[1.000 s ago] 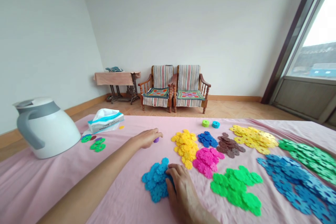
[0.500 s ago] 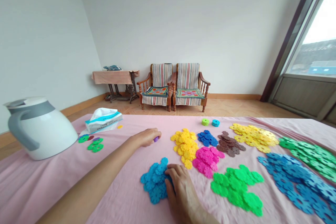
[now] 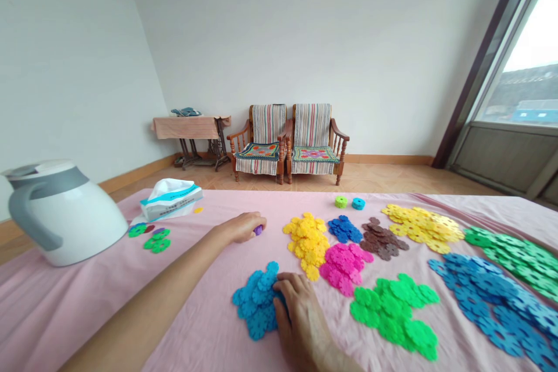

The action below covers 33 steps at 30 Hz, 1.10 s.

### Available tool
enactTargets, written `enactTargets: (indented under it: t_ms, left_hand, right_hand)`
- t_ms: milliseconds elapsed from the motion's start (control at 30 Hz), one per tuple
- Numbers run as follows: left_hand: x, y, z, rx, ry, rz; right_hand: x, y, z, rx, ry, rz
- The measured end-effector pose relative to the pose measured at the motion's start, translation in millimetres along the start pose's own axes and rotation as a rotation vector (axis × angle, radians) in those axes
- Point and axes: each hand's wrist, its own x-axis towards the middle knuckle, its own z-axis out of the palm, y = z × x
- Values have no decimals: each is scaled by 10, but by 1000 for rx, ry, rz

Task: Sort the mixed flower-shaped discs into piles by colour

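Observation:
My left hand (image 3: 244,228) reaches out over the pink cloth, its fingers closed on a small purple stack of snowflake discs (image 3: 258,229). Nearer to me, my right hand (image 3: 300,308) lies at the right side of a pile of light blue snowflake discs (image 3: 256,302). Its thumb and fingers curl round some of the blue discs there, partly hiding them. Right of my left hand is a yellow pile (image 3: 306,244). Beyond it lie a dark blue pile (image 3: 344,229), a pink pile (image 3: 342,267) and a brown pile (image 3: 382,238).
Bright green discs (image 3: 392,308) lie right of my right hand. Larger yellow (image 3: 421,226), green (image 3: 514,256) and blue discs (image 3: 492,302) spread at the right. Lime (image 3: 340,202) and blue stacks (image 3: 358,204) stand farther back. A jug (image 3: 82,215) and tissue pack (image 3: 172,200) are left.

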Motion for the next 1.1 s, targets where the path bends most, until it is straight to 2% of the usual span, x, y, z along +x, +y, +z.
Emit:
enactTargets:
  t_ms: [333,500,600,733,833,1100]
  left_hand:
    - [-88,-84,-7,-43,66,-10]
    - [-261,-34,-55,-117,215,-97]
    - [-455,131,-51,-217,260,-165]
    - [-750,458,50,-305,150,-146]
    - [-909,702,137,-307,135,-99]
    - [-1027,1114,233,-473,126,26]
  right_hand:
    - [-4,0,-5,7,4,-7]
    - [-3,-9,-8,4,2,6]
    - [-7,-17,-21,17,-5,15]
    - [-8,-25,-42,46,-22,1]
    - [-10,-5,-45,62,-9,-14]
    - [-8,108,-50,140,130,55]
